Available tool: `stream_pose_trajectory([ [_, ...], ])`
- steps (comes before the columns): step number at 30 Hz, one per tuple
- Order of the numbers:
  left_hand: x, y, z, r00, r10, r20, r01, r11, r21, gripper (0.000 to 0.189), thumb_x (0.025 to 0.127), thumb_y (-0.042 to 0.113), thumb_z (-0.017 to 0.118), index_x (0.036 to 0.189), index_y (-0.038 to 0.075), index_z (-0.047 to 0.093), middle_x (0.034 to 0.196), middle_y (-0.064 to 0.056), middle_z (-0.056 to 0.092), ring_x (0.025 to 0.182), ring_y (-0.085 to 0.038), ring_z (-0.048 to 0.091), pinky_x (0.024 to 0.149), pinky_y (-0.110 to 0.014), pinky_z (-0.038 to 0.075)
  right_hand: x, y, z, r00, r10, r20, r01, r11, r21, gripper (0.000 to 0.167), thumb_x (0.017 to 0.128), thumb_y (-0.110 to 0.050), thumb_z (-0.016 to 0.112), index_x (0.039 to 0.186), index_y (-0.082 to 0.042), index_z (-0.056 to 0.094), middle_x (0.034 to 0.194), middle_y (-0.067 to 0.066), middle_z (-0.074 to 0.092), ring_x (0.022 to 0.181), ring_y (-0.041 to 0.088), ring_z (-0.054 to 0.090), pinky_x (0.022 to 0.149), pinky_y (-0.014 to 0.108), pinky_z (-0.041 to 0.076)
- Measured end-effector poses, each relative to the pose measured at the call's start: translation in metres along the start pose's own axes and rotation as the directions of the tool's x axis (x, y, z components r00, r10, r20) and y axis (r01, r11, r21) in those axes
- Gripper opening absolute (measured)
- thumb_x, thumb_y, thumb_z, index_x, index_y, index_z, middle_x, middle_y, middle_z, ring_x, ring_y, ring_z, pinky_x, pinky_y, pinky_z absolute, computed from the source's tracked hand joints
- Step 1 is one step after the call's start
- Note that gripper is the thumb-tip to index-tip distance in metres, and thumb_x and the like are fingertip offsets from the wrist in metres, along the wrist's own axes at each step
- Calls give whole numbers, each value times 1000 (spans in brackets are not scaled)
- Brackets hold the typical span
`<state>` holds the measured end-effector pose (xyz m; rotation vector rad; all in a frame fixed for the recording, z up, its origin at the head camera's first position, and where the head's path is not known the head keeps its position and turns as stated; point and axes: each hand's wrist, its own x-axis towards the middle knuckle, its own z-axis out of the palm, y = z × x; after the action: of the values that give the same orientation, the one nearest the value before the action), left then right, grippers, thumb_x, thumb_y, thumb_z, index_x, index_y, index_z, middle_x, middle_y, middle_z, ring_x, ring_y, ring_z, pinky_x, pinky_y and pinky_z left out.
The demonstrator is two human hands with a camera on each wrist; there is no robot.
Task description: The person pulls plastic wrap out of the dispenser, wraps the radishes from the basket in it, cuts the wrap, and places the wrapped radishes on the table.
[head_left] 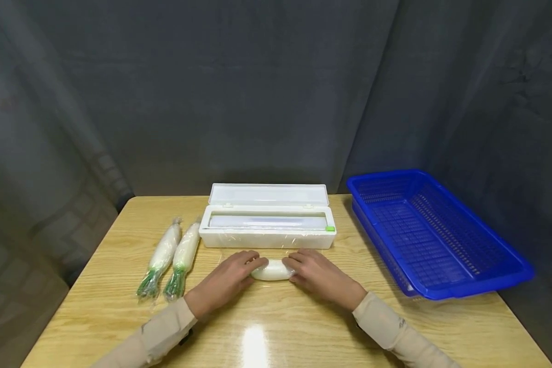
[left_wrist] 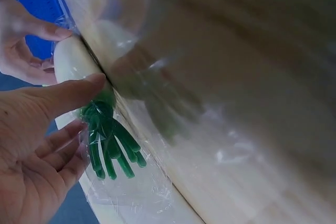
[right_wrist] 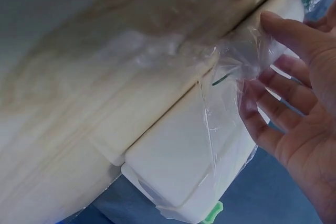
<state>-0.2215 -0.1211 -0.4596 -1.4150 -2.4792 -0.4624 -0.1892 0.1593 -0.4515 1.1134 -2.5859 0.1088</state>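
Note:
A white radish [head_left: 273, 270] lies crosswise near the middle of the table, in clear plastic film. My left hand [head_left: 231, 279] grips its leafy end, thumb on top and fingers curled underneath. Cut green stalks [left_wrist: 110, 137] stick out past that hand in the left wrist view, with loose film [left_wrist: 144, 192] around them. At the other end, my right hand [head_left: 321, 280] holds the radish between thumb and curled fingers. Crumpled film [right_wrist: 231, 80] trails from this end in the right wrist view. Both thumbs point inward along the radish.
Just behind the hands stands a white cling film box [head_left: 267, 240], lid [head_left: 269, 194] raised, with a roll [head_left: 267, 222] inside and a green slider [head_left: 329, 229]. Two film-wrapped radishes [head_left: 165, 248] lie at left. A blue plastic basket [head_left: 382, 255] sits at right, overhanging the table [head_left: 313, 337].

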Motion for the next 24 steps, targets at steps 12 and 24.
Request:
stream_pose_trajectory([
  [12,6,-1,5,1000,10,-26,-10,1000,9,55,85,1,84,135,10,62,118,-8,65,106,-24,66,93,-41,58,6,10,-2,997,25,67,-38,980,195,38,93,-19,82,125,-3,71,119,9,75,105,22,71,91,35,60],
  [24,9,-8,0,1000,1,19,0,998,-65,56,88,7,84,139,4,63,130,-15,67,115,-31,67,99,-44,57,7,14,-8,985,77,153,-121,946,301,39,98,-21,77,131,-3,70,123,10,73,107,21,70,88,34,60],
])
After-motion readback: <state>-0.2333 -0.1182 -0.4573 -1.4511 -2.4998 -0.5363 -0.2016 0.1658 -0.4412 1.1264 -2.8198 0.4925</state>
